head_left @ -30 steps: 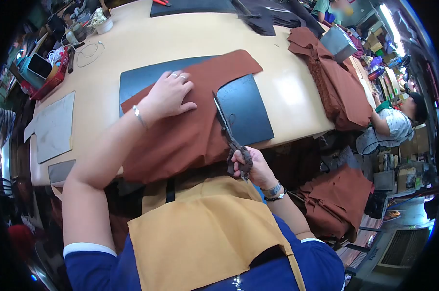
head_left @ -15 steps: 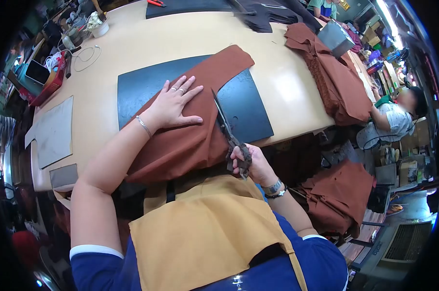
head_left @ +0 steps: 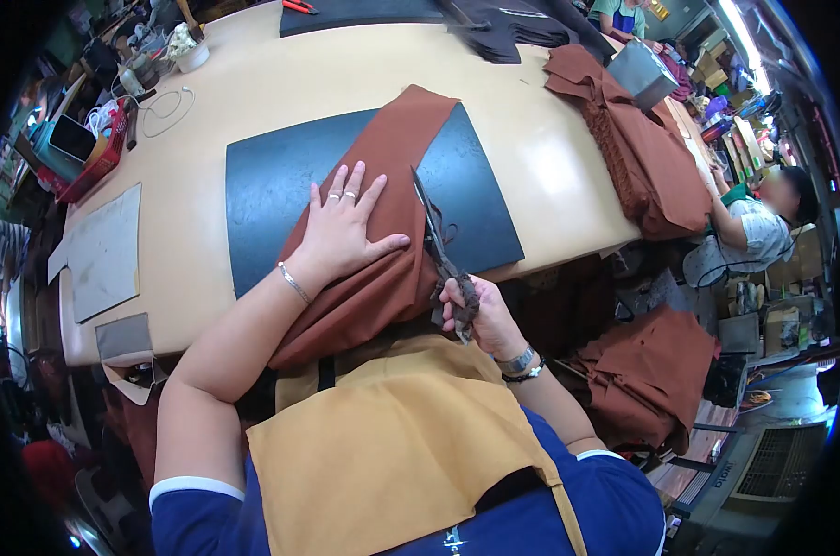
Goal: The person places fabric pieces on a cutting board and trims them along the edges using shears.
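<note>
A broad pale table [head_left: 550,185] spreads before me. The fingers of my right hand [head_left: 490,322] are curled around the dark-wrapped handles of a pair of scissors [head_left: 426,208], whose blades lie along the right side of the brown cloth [head_left: 369,301]. My left hand [head_left: 341,233] rests flat on that cloth, fingers spread wide. The cloth, rumpled at its near end, lies across a dark mat [head_left: 480,199]. Beyond, rightward, sits a brown pile [head_left: 638,162].
</note>
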`<control>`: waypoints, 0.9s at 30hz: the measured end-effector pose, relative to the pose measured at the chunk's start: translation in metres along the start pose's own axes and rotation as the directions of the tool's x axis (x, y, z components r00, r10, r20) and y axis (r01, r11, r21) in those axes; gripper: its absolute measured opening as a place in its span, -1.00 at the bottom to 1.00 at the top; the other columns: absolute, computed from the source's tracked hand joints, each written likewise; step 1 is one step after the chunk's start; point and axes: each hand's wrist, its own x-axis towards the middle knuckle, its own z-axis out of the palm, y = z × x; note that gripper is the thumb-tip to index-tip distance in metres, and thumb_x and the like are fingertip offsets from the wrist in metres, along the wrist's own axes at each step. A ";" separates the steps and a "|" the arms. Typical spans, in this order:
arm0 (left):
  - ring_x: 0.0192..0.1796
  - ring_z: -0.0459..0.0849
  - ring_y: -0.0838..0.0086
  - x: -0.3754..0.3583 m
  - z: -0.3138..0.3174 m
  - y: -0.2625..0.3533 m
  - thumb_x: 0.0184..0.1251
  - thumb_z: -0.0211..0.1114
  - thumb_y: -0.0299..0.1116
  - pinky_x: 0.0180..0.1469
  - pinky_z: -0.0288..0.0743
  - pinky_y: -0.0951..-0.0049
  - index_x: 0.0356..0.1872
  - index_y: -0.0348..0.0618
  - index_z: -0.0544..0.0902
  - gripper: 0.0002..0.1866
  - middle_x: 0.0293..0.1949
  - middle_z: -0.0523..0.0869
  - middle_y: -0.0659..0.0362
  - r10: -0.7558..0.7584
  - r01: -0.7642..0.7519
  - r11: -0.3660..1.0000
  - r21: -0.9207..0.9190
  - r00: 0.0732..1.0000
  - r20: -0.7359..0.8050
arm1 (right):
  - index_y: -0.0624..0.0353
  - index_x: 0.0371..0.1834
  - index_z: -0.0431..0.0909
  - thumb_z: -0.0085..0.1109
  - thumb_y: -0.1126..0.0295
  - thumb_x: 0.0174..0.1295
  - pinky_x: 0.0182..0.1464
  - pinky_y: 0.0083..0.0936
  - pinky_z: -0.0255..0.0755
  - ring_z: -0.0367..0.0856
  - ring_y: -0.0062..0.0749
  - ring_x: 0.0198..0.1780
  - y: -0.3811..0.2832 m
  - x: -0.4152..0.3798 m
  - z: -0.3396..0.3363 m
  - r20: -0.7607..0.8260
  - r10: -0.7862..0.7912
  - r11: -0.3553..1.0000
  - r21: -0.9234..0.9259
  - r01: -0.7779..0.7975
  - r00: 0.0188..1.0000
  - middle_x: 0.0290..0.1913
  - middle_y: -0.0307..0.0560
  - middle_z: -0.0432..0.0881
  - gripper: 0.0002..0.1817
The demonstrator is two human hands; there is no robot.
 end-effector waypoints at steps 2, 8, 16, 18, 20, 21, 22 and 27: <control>0.51 0.02 0.04 0.001 -0.001 0.001 0.17 0.07 0.41 0.38 -0.20 -0.40 0.44 0.04 0.22 -0.08 0.47 0.10 -0.06 -0.017 0.017 1.000 0.023 1.000 0.002 | 0.14 -0.29 0.53 0.27 0.13 0.28 -0.45 -0.75 0.47 0.53 -0.71 -0.55 0.001 -0.002 -0.002 0.005 0.021 1.000 -0.010 -0.021 1.000 -0.50 -0.29 0.58 -0.71; 0.34 0.39 0.23 0.046 -0.050 -0.014 0.32 0.13 0.14 0.41 -0.18 -0.35 0.17 0.04 0.54 -0.46 0.20 0.52 0.06 0.096 -0.120 0.977 0.176 0.985 0.141 | 0.14 -0.29 0.53 0.26 0.12 0.29 -0.46 -0.74 0.45 0.53 -0.71 -0.55 0.001 -0.004 0.003 -0.003 -0.011 1.000 -0.014 0.011 1.000 -0.50 -0.30 0.57 -0.70; 0.54 0.02 0.06 0.057 0.001 -0.042 0.33 -0.01 0.24 0.40 -0.06 -0.32 0.48 0.15 0.18 -0.25 0.52 0.07 0.04 0.301 -0.301 0.953 0.027 0.953 0.023 | 0.11 -0.30 0.54 0.25 0.13 0.30 -0.45 -0.73 0.45 0.52 -0.70 -0.55 -0.003 -0.004 0.006 -0.010 0.005 1.000 -0.018 -0.005 1.000 -0.52 -0.32 0.56 -0.73; 0.53 0.03 0.07 0.046 0.004 -0.034 0.33 0.00 0.24 0.39 -0.05 -0.34 0.47 0.14 0.19 -0.25 0.51 0.09 0.03 0.282 -0.282 0.959 0.017 0.959 0.007 | 0.11 -0.29 0.54 0.25 0.15 0.30 -0.43 -0.73 0.46 0.52 -0.71 -0.54 -0.007 -0.003 0.007 -0.015 0.055 0.998 -0.034 -0.055 0.998 -0.52 -0.32 0.56 -0.75; 0.53 0.03 0.07 0.038 0.006 -0.028 0.33 0.00 0.24 0.38 -0.04 -0.36 0.47 0.14 0.20 -0.25 0.51 0.10 0.03 0.248 -0.248 0.969 0.017 0.969 -0.006 | 0.11 -0.29 0.54 0.25 0.15 0.29 -0.43 -0.73 0.45 0.53 -0.71 -0.54 -0.002 -0.004 0.008 -0.019 0.000 1.000 0.007 0.000 1.000 -0.52 -0.31 0.56 -0.74; 0.53 0.04 0.07 0.036 0.006 -0.025 0.33 0.01 0.25 0.37 -0.04 -0.37 0.46 0.14 0.20 -0.25 0.51 0.10 0.03 0.225 -0.225 0.974 0.013 0.974 -0.010 | 0.12 -0.29 0.54 0.26 0.15 0.29 -0.43 -0.73 0.45 0.53 -0.71 -0.53 -0.001 -0.004 0.007 -0.019 -0.026 0.999 0.026 0.026 0.999 -0.52 -0.31 0.56 -0.74; 0.53 0.05 0.07 0.033 0.005 -0.023 0.32 0.01 0.25 0.36 -0.03 -0.39 0.46 0.14 0.21 -0.25 0.51 0.10 0.03 0.202 -0.202 0.979 0.009 0.979 -0.017 | 0.12 -0.29 0.54 0.26 0.15 0.29 -0.43 -0.73 0.45 0.53 -0.70 -0.53 0.000 -0.004 0.007 -0.025 -0.020 1.000 0.010 0.020 0.999 -0.52 -0.31 0.56 -0.74; 0.53 0.06 0.07 0.026 0.010 -0.017 0.31 0.02 0.26 0.33 -0.04 -0.44 0.45 0.15 0.22 -0.25 0.50 0.11 0.02 0.124 -0.123 0.992 0.021 0.991 -0.045 | 0.12 -0.30 0.55 0.26 0.12 0.28 -0.45 -0.73 0.44 0.53 -0.69 -0.55 0.008 -0.006 0.002 -0.035 -0.035 0.999 -0.041 0.033 0.999 -0.53 -0.31 0.56 -0.72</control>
